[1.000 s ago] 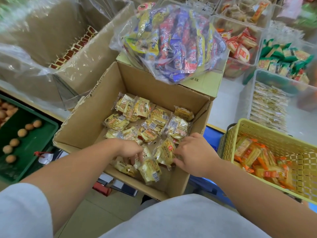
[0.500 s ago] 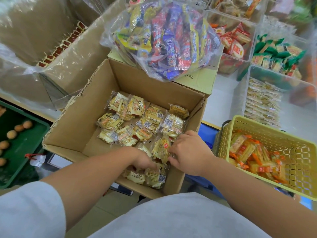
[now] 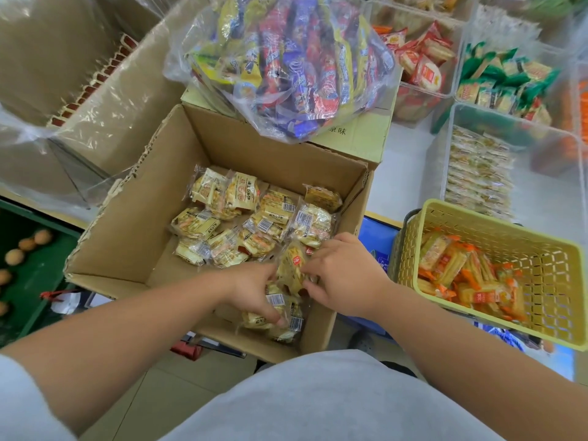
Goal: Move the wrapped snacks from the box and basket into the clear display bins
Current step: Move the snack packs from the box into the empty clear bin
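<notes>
— Cardboard box (image 3: 127,237), centre of frame: what did it hold, and where?

— Yellow wrapped snacks (image 3: 254,218), heaped on the floor of the box towards its right and near sides. The left part of the floor was bare.

— And the hands?

— Both were inside the near right corner. The left hand (image 3: 254,291) had its fingers curled over the packets nearest the front wall, with the thumb pressed on one. The right hand (image 3: 346,278) had its fingers curled against an upright packet between the two hands. The forearms hid part of the front wall.

— What lay around the box?

— Lower right: a yellow basket (image 3: 496,218) just beside the box, holding orange-ended snacks (image 3: 461,275). Above it, at the right: a clear bin (image 3: 515,119) stacked with pale packets (image 3: 477,173). The basket stood between the box and this bin. Upper right: further clear bins with red packets (image 3: 423,65) and green packets (image 3: 502,81).

— Anything overhead?

— Top centre: a clear bag (image 3: 292,65) of blue, red and yellow sticks sat on a second carton (image 3: 359,138) and overhung the box's far edge. Upper left: a plastic-lined carton (image 3: 95,90). Lower left: a green crate (image 3: 31,281) holding round brown items (image 3: 14,256).
</notes>
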Action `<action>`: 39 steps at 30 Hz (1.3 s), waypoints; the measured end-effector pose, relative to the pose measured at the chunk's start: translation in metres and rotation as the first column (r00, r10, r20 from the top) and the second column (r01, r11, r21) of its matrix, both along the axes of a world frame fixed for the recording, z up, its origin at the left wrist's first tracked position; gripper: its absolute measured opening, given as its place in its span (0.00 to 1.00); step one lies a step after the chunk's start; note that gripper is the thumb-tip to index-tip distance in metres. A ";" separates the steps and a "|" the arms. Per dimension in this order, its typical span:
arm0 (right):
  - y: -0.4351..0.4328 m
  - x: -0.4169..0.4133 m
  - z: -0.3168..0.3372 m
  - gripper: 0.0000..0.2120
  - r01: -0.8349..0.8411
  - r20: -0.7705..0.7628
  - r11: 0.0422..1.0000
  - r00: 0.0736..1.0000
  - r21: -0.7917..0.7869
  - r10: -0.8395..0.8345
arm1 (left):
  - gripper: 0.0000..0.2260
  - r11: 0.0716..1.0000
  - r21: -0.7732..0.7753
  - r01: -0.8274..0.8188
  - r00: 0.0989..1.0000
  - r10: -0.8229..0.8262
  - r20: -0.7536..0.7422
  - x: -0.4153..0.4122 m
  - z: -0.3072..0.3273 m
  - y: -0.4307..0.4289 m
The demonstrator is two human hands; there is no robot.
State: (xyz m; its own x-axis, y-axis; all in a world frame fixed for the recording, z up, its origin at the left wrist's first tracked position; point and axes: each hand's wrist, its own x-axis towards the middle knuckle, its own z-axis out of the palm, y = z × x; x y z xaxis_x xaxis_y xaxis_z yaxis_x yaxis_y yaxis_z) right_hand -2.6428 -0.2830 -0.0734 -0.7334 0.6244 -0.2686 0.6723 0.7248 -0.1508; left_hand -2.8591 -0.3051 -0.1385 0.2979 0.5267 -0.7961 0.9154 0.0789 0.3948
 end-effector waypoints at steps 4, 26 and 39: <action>0.005 0.004 0.013 0.14 0.119 -0.246 0.992 0.961 -0.044 -0.127 | 0.44 0.982 0.138 0.132 0.991 -0.126 -0.051 0.021 -0.012 -0.006; -0.006 0.069 0.030 0.12 0.454 -0.338 0.426 0.265 -0.783 -0.903 | 0.21 0.977 -0.121 0.177 0.942 -0.204 -0.266 0.049 -0.013 0.021; 0.008 0.119 0.048 0.14 0.349 -0.628 0.891 0.633 -0.291 -0.453 | 0.29 0.759 0.259 -0.598 0.790 0.612 0.031 0.029 0.073 -0.013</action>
